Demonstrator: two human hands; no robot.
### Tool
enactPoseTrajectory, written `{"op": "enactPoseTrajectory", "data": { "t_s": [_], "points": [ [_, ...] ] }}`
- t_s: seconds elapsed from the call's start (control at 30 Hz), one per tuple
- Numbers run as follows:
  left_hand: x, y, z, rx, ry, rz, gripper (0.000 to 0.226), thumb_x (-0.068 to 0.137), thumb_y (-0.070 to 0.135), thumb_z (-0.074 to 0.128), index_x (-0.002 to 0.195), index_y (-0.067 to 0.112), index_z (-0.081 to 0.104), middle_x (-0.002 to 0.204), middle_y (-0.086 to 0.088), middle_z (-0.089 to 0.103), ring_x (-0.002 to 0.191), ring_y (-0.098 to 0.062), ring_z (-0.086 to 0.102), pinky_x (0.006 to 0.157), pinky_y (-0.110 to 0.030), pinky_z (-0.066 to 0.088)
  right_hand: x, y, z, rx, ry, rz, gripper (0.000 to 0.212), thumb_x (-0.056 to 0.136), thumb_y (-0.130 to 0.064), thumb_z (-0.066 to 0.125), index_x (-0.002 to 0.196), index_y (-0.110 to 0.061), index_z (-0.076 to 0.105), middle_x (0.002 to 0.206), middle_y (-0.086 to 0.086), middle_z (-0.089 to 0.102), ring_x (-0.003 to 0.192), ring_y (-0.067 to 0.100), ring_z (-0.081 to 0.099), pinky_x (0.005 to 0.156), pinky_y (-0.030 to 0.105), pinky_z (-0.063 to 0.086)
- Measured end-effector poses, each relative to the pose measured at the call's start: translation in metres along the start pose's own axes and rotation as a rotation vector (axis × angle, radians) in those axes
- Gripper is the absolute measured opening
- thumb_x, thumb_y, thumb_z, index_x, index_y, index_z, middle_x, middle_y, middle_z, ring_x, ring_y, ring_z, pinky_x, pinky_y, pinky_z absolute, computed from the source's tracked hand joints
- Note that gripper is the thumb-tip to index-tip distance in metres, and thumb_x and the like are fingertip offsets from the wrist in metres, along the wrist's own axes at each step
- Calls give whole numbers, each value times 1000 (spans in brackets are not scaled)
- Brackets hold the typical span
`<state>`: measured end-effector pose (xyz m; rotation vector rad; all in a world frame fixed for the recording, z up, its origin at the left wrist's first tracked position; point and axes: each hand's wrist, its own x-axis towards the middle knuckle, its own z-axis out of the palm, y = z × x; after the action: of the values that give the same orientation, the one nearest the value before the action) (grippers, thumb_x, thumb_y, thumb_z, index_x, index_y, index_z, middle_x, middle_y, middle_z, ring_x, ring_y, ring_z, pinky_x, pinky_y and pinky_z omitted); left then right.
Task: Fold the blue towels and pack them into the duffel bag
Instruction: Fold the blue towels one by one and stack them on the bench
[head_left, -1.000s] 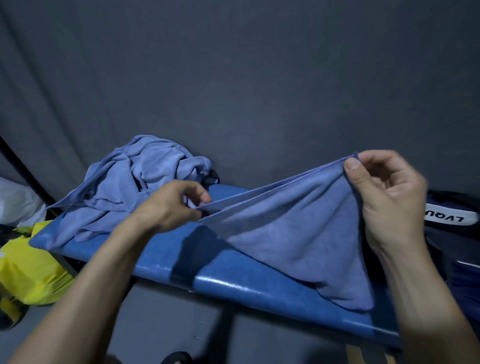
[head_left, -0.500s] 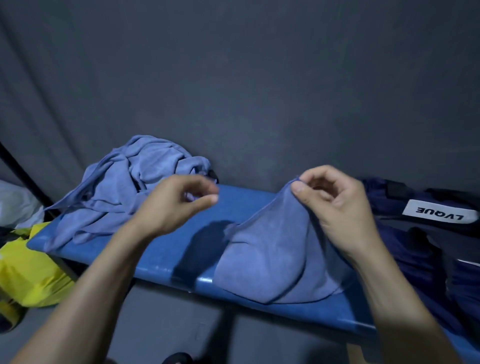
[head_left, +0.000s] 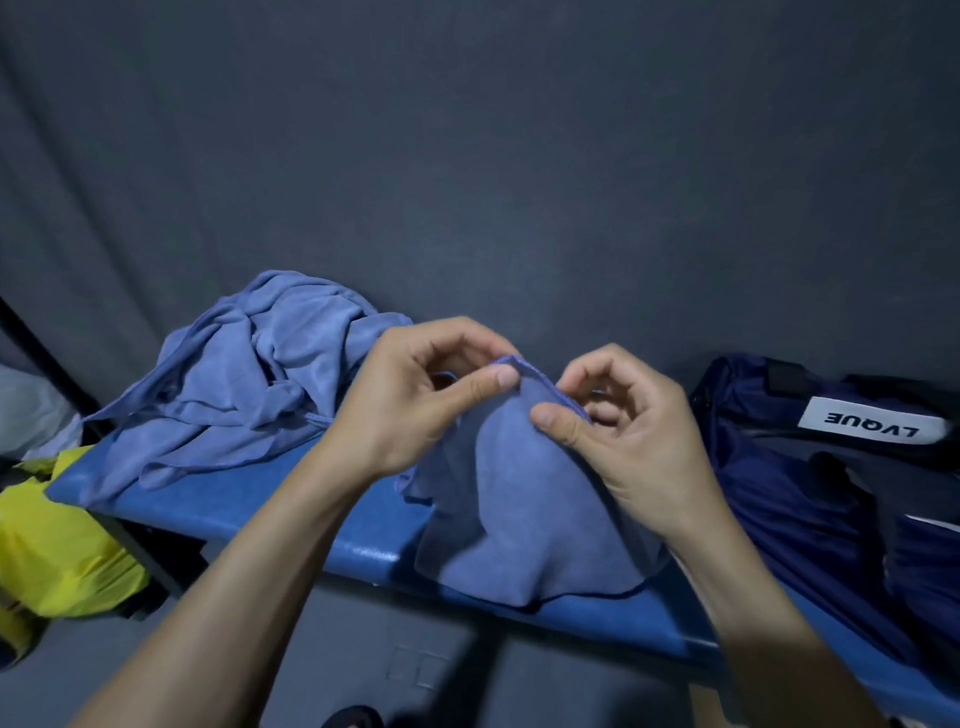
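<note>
Duffel bag (head_left: 810, 499) cut off by the right edge, yellow bag (head_left: 57, 551) cut by the left edge, towel's (head_left: 524, 499) pinched corners hidden behind curled fingers (head_left: 558, 423), dark object (head_left: 353, 717) at the bottom edge unidentifiable

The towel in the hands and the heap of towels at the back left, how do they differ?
The held towel is lifted at its top edge, pinched by the left hand and the right hand; the towel heap lies untouched. The held towel hangs fairly smooth onto the blue bench; the towel heap is crumpled and bulkier. Both are the same light blue cloth.
</note>
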<state>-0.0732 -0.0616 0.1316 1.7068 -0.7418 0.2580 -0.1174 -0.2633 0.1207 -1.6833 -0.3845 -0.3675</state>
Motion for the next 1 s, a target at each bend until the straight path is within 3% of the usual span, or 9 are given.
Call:
{"op": "enactPoseTrajectory", "data": {
  "t_s": [0.1, 0.17, 0.27, 0.47, 0.53, 0.63, 0.77, 0.9, 1.0],
  "points": [
    [2, -4, -9, 45, 57, 1, 7, 89, 20, 74, 96, 17, 74, 89, -4, 75, 80, -26, 69, 77, -40, 56, -7, 5, 0, -108, 60, -25, 29, 82, -5, 83, 93, -23, 63, 90, -7, 67, 72, 17, 65, 68, 28, 54],
    [2, -5, -12, 62, 99, 21, 5, 90, 19, 73, 95, 18, 74, 87, 1, 75, 76, -17, 67, 73, -32, 54, -10, 8, 1, -139, 77, -41, 32, 82, -8, 83, 96, -26, 61, 93, -8, 66, 73, 22, 64, 68, 30, 55],
    [2, -6, -15, 70, 206, 40, 7, 91, 18, 72, 96, 22, 73, 84, 11, 73, 74, -4, 63, 71, -19, 51, -13, 11, 3, -245, 72, -88, 31, 83, -10, 82, 94, -27, 60, 92, -12, 66, 71, 11, 62, 67, 24, 52],
    [-1, -4, -15, 96, 244, 57, 7, 90, 21, 71, 97, 22, 72, 86, 14, 74, 77, 0, 65, 72, -15, 50, -15, 15, 4, -271, 60, -93, 26, 84, -12, 82, 91, -27, 62, 89, -12, 67, 69, 9, 61, 67, 20, 49],
    [-1, -3, -16, 132, 277, 76, 8, 92, 17, 71, 97, 24, 71, 86, 17, 73, 77, 0, 64, 72, -14, 48, -14, 15, 4, -165, 27, -52, 28, 84, -11, 82, 99, -27, 64, 84, -3, 67, 70, 11, 62, 67, 23, 51],
    [1, -2, -32, 175, 456, 113, 16, 97, 9, 68, 98, 25, 70, 87, 16, 71, 81, 0, 62, 78, -17, 48, -13, 20, -2, -51, -65, 42, 25, 83, -17, 84, 101, -24, 68, 75, 10, 66, 68, 13, 59, 67, 22, 48],
    [0, -9, -67, 147, 683, 95, 10, 99, 15, 66, 100, 25, 68, 87, 19, 69, 82, 1, 61, 81, -19, 48, -12, 32, -18, -59, -183, 105, 17, 82, -28, 83, 89, -16, 73, 83, 0, 72, 77, 9, 65, 72, 20, 49],
    [-4, -16, -75, 195, 677, 52, 7, 98, 18, 68, 105, 16, 71, 90, 14, 68, 80, -2, 60, 79, -19, 48, -9, 38, -37, -118, -163, 108, 6, 86, -15, 78, 90, -11, 75, 85, 2, 73, 77, 7, 64, 73, 18, 49],
    [-6, -18, -82, 168, 710, 36, 4, 98, 24, 68, 101, 23, 70, 92, 7, 68, 82, -7, 59, 80, -24, 49, -7, 45, -52, -83, -92, 140, 11, 84, -17, 76, 92, -9, 75, 72, 0, 69, 63, 11, 61, 62, 21, 51]
  ]
}}
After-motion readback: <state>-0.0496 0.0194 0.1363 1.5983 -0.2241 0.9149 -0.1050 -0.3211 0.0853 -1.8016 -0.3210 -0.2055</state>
